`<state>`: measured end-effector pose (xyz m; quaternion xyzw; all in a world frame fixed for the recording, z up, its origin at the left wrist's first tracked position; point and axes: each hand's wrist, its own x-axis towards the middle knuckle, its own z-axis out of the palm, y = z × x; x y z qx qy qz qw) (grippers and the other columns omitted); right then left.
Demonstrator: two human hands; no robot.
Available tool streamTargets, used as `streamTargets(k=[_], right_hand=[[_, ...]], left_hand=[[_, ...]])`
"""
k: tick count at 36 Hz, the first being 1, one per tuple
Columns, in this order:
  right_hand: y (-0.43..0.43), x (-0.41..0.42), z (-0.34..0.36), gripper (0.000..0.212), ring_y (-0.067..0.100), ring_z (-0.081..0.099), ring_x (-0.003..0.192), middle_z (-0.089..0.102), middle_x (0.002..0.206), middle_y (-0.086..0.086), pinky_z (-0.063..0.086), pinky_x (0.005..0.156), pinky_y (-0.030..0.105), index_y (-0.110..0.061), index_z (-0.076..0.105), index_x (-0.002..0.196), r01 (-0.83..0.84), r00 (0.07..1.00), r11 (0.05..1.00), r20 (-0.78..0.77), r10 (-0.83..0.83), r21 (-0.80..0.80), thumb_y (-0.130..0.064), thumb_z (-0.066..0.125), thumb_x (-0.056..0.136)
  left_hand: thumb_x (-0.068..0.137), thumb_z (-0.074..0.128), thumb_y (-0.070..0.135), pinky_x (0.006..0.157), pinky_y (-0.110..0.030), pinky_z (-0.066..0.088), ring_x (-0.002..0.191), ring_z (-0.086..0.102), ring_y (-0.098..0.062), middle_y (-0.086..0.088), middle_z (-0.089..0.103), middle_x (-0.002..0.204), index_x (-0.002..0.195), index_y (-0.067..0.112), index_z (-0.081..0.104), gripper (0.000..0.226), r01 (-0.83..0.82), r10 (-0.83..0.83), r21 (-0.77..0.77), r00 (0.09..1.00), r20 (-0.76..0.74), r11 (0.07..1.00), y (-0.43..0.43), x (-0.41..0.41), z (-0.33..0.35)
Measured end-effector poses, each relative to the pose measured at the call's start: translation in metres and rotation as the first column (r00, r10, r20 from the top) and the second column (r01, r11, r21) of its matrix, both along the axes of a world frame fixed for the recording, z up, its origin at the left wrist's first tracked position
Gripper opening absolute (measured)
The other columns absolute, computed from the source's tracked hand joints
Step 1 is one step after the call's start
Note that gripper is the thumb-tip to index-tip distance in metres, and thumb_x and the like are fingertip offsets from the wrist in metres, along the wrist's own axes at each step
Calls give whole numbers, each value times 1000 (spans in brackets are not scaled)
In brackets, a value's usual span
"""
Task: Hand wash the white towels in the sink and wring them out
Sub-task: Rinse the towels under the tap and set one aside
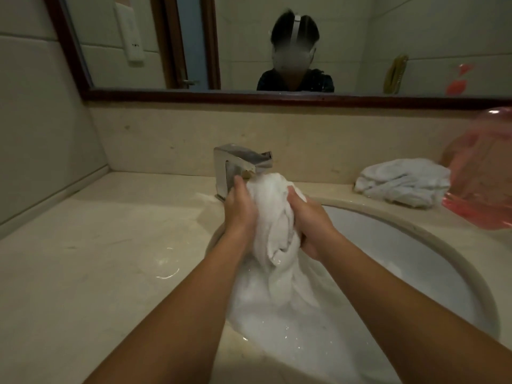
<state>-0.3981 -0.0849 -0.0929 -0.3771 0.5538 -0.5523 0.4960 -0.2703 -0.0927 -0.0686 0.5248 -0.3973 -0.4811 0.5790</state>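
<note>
Nothing I can read here — the white wall unit (130,37) in the mirror (194,95) bears small dark marks, too blurred to tell.

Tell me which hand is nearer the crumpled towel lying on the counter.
Right. The right hand holds the wet towel left of the crumpled towel; the left hand is farther left, beside the faucet.

Wet white towel (273,217) bunched upright over sink (432,261), lower end trailing into soapy water; second white towel (401,182) crumpled on counter right of sink, behind its rim.
</note>
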Motion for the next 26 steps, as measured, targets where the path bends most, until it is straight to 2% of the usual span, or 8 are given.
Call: streamTargets(k=[5, 7, 10, 14, 16, 18, 22, 26], right_hand=[[-9, 4, 13, 38, 32, 78, 106, 81, 113, 11, 60, 101, 51, -13, 73, 126, -12, 979, 999, 205, 18, -33, -44, 59, 108], [-10, 5, 21, 34, 31, 79, 105, 81, 112, 15, 61, 99, 49, -6, 73, 124, -32, 963, 997, 264, 49, -70, -35, 63, 108], [-12, 5, 20, 25, 31, 77, 108, 79, 115, 16, 61, 99, 49, -13, 74, 125, -43, 986, 995, 159, 57, -86, -23, 59, 107], [-7, 2, 11, 28, 21, 69, 107, 74, 121, 10, 56, 92, 40, -32, 70, 115, -35, 989, 997, -144, 24, -74, -36, 43, 113], [-3, -3, 9, 29, 19, 69, 112, 74, 121, -1, 57, 101, 44, -36, 69, 120, -30, 990, 997, -136, 21, -65, -36, 41, 113], [-1, -10, 7, 30, 21, 69, 111, 74, 120, -4, 58, 96, 44, -35, 69, 123, -7, 993, 999, -121, 1, -48, -34, 41, 111], [2, -12, 3, 49, 29, 71, 110, 77, 113, 0, 56, 89, 45, -37, 70, 122, -46, 999, 995, -5, 47, 92, -68, 37, 103], [-1, 5, -7, 93, 24, 73, 112, 72, 129, -1, 60, 99, 52, -35, 49, 145, -148, 989, 989, -9, 148, 11, -90, 65, 71]], left_hand=[[109, 19, 65, 124, -38, 26, 153, 35, -24, 0, 41, 164, 160, 23, 41, 70, 52, -50, -24, 995, 89, 998, -2, 3, -2], [81, 23, 100, 123, -46, 36, 145, 49, -26, -1, 50, 160, 156, 29, 48, 106, 136, -134, 31, 989, -63, 990, -13, 5, -13], [47, 31, 116, 111, -53, 50, 128, 64, -33, -9, 66, 143, 151, 27, 52, 138, 144, -123, 106, 976, -180, 984, -56, 6, -55], [99, 31, 79, 117, -55, 44, 136, 55, -35, -11, 56, 150, 157, 15, 40, 87, 41, -42, 113, 999, 8, 993, -21, 3, -23], [95, 25, 81, 114, -55, 46, 132, 58, -35, -10, 59, 145, 154, 16, 45, 89, 27, -31, 145, 999, 26, 989, -14, 4, -19], [84, 23, 88, 110, -49, 49, 123, 62, -31, -7, 64, 140, 147, 17, 51, 99, 7, -14, 142, 999, 44, 990, -13, 5, -17], [113, 26, 55, 91, -32, 36, 94, 55, -14, -1, 55, 120, 146, 13, 50, 58, -16, 13, 20, 990, 138, 1000, -9, 6, -11], [110, 27, 62, 107, -37, 47, 126, 62, -25, -5, 65, 136, 145, 13, 59, 69, 42, -41, -2, 994, 103, 999, -8, -2, -7]])
